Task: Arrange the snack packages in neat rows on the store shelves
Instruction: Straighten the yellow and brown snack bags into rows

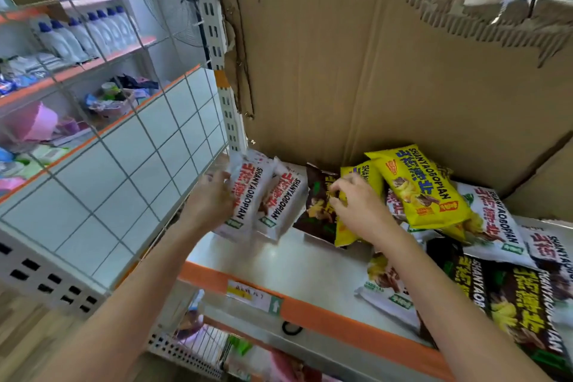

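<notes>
Two white snack packages [266,198] stand upright at the left end of the shelf [279,260]. My left hand [210,201] grips the leftmost one from its left side. To their right stand a dark brown package [319,205] and a yellow package [359,174]; my right hand [356,205] pinches the yellow one near its top edge. A second yellow package [418,186] lies tilted on a loose heap of white packages [493,226] and black packages [521,304] at the right.
Torn brown cardboard [372,71] lines the back of the shelf. A white wire grid panel [124,158] closes the left side. An orange shelf edge [310,310] carries a price label. Bottles [80,34] and other goods fill the shelves at the left.
</notes>
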`<state>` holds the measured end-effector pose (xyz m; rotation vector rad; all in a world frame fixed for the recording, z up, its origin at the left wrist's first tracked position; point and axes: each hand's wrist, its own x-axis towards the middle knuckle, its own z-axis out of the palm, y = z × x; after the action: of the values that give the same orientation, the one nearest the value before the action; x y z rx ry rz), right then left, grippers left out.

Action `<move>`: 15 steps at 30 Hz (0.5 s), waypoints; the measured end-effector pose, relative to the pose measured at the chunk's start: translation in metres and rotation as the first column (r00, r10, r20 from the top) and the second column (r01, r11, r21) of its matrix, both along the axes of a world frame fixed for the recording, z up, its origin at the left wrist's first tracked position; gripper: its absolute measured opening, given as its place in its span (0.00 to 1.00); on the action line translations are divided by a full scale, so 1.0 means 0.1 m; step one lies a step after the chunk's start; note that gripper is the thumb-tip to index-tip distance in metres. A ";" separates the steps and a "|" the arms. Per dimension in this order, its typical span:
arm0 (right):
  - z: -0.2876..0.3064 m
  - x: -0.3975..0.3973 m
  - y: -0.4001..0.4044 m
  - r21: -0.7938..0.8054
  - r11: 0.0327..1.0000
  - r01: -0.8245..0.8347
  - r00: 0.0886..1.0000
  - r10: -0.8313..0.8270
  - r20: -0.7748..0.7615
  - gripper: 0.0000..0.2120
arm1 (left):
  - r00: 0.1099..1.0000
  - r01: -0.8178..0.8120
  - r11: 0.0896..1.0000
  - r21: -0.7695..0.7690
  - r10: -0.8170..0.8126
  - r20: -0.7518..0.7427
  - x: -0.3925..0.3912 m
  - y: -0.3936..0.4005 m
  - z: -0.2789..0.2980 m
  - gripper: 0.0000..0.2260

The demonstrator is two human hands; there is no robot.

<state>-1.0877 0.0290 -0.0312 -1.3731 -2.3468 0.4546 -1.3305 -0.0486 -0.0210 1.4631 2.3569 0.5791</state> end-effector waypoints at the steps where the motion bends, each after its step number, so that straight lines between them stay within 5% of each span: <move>1: 0.00 0.03 -0.03 0.017 1.000 -0.018 0.999 0.019 -0.035 0.10 | 0.993 0.007 1.000 0.000 -0.007 -0.122 0.01 0.03 -0.03 0.22; 4: 0.10 0.19 -0.12 0.064 0.998 -0.020 0.991 0.028 -0.131 0.09 | 0.978 0.089 0.978 0.188 -0.050 -0.201 0.28 0.05 -0.04 0.23; 7: 0.22 0.39 -0.19 0.083 0.996 0.021 0.986 -0.007 -0.169 0.08 | 0.924 0.363 0.857 0.365 -0.282 -0.258 0.72 0.08 -0.09 0.14; 15: 0.40 1.09 -0.42 0.114 0.946 0.305 0.945 -0.285 -0.158 0.05 | 0.727 0.673 0.651 0.351 -0.671 -0.147 1.64 0.18 -0.38 0.11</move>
<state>-0.9789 -0.0126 0.0089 -1.5412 -1.9772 0.2850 -1.1660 -0.0307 -0.0588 2.3395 1.5230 0.8372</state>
